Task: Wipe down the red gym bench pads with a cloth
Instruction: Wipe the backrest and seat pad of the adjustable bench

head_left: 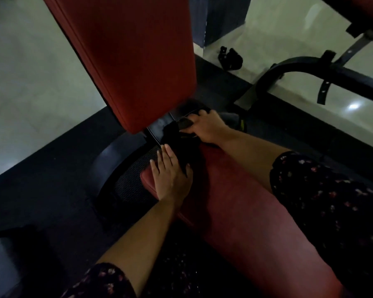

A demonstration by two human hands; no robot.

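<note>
Head view shows the dark cloth (181,145) bunched at the far end of the red seat pad (246,211), in the gap below the tilted red back pad (134,57). Right hand (205,126) clenches the cloth's far part; left hand (170,177) lies flat, fingers spread, on the pad's near-left corner, touching the cloth's edge. From both hands the seat pad's long axis runs back toward the person, with bare red surface open between the forearms. Its left edge drops to the black floor mat (52,168).
</note>
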